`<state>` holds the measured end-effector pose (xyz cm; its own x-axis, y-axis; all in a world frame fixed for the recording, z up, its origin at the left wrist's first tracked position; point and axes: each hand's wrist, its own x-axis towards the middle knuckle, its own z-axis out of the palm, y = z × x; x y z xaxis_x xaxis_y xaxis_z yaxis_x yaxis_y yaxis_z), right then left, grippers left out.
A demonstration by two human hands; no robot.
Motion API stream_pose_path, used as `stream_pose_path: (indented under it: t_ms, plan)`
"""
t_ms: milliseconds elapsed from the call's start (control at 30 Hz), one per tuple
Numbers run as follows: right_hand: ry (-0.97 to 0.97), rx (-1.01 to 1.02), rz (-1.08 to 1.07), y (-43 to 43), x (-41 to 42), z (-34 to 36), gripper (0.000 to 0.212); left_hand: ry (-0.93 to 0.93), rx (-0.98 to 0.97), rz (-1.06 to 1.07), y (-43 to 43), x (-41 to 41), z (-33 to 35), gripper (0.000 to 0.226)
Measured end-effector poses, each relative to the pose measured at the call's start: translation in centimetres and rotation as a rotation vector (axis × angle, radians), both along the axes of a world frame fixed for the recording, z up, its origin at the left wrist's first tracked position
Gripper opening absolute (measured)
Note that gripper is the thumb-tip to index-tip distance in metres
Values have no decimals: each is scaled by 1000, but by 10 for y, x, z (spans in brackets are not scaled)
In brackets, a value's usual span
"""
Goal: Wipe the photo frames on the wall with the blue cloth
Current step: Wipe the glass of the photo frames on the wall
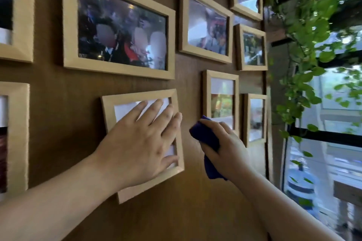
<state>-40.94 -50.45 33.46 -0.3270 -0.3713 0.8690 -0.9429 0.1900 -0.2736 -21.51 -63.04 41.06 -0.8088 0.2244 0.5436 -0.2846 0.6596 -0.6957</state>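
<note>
A small light-wood photo frame (109,106) hangs slightly tilted on the brown wall. My left hand (141,143) lies flat on its glass with the fingers spread, covering most of the picture. My right hand (227,148) is closed around a bunched dark blue cloth (205,137), held against the bare wall just right of that frame. Right of the cloth hangs another small upright frame (221,76), partly hidden behind my right hand. A large frame (117,68) with a group photo hangs above my left hand.
Several more wooden frames fill the wall (188,88), among them one at upper middle (205,55), two at right (252,66) (254,143) and two cut off at the left edge (21,15). A trailing green plant (305,49) hangs beside a black-framed window (321,135).
</note>
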Motion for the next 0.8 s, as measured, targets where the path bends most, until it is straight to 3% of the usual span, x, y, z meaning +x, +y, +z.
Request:
stream_pose_path:
  t_ms: [333, 533, 800]
  plan:
    - [41, -68, 180, -79, 37, 29, 56, -8, -84, 302, -39, 50, 10, 86]
    - [61, -73, 168, -108, 65, 37, 55, 49, -2, 349, -63, 58, 17, 101]
    - [239, -65, 32, -127, 85, 31, 47, 122, 81, 312, -88, 43, 9, 111]
